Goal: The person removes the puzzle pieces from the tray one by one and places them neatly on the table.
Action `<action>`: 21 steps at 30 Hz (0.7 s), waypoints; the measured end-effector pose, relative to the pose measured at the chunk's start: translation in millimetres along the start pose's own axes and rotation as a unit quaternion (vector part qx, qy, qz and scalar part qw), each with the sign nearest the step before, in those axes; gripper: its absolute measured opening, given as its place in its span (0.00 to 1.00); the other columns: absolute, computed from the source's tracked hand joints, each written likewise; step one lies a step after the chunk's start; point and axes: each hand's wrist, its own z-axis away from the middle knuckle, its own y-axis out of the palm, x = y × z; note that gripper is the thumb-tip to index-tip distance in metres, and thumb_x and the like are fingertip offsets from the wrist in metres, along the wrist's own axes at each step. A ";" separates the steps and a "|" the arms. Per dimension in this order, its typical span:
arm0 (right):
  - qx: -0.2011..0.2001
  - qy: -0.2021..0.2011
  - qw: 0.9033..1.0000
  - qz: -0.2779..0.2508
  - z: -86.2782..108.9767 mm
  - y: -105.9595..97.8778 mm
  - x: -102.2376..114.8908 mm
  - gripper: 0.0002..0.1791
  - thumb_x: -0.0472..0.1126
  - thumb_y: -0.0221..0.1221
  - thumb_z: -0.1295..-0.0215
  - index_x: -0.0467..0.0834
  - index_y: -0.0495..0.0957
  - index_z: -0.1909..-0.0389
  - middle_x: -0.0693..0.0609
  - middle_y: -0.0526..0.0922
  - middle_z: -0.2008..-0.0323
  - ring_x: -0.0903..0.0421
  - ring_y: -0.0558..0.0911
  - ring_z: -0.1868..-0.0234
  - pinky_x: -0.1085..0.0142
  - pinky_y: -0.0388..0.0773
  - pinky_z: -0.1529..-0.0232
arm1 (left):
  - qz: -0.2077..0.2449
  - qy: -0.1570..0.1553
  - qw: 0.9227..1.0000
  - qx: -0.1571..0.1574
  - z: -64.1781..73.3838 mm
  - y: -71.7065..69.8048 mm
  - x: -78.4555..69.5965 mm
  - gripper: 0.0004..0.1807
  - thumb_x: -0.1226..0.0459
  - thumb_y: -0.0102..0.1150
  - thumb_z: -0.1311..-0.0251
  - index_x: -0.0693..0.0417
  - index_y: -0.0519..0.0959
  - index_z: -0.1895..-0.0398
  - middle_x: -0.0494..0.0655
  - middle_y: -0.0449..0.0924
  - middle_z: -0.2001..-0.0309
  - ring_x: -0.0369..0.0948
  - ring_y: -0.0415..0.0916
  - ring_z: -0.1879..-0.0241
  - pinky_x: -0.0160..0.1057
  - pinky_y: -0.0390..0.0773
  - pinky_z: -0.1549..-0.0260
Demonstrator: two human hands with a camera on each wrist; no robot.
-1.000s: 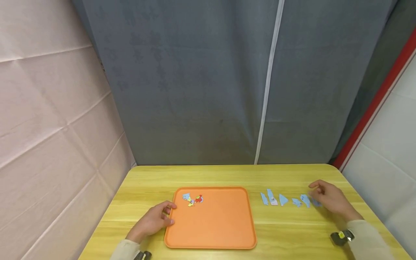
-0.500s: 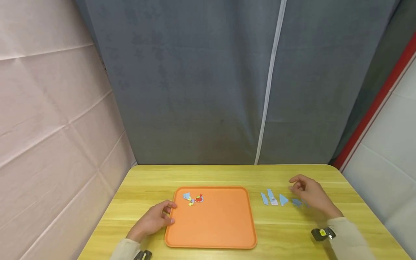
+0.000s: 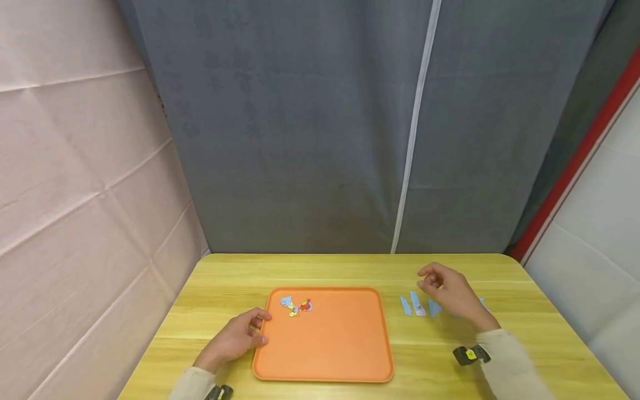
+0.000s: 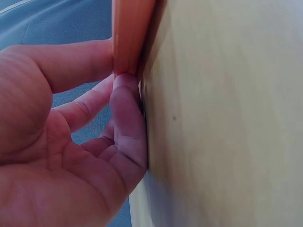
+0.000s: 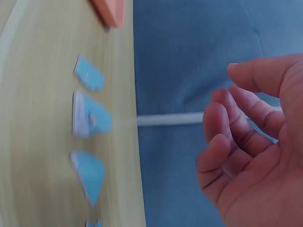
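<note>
My left hand (image 3: 234, 340) grips the left rim of an orange tray (image 3: 345, 355), thumb and fingers at its edge in the left wrist view. A few joined puzzle pieces in blue, yellow and red (image 3: 305, 305) lie in the tray's upper left. My right hand (image 3: 450, 291), fingers loosely curled and holding nothing, hovers over the row of loose light-blue pieces right of the tray. Among these are a narrow piece (image 5: 89, 73), a piece with a white end (image 5: 90, 115) and a pointed one (image 5: 89, 175). The hand hides part of the row in the head view.
The yellow wood-grain table (image 3: 320, 271) bears the tray and the pieces. A grey curtain (image 3: 290, 139) with a white strip hangs behind its back edge. Pale cloth walls (image 3: 75, 194) stand at both sides.
My right hand has moved left along the row of loose pieces, from its right end toward the middle. The left hand and tray have stayed in place.
</note>
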 end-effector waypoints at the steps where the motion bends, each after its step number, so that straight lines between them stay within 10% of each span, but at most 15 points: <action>1: 0.001 -0.004 1.000 -0.002 -1.4 2.6 2.1 0.12 0.45 0.64 0.24 0.44 0.81 0.47 0.53 0.83 0.65 0.63 0.78 0.67 0.67 0.76 0.68 | 0.001 0.001 1.000 0.000 -0.1 0.1 -0.1 0.24 0.68 0.73 0.37 0.56 0.78 0.38 0.54 0.75 0.49 0.45 0.76 0.61 0.36 0.78 0.68; 21: 0.041 -0.059 0.995 -0.070 -33.1 64.8 50.7 0.11 0.42 0.67 0.27 0.43 0.82 0.49 0.54 0.83 0.66 0.61 0.80 0.67 0.68 0.79 0.64 | 0.007 -0.004 1.000 -0.006 -3.3 0.9 0.7 0.24 0.69 0.73 0.38 0.55 0.78 0.40 0.54 0.75 0.50 0.45 0.76 0.62 0.36 0.78 0.68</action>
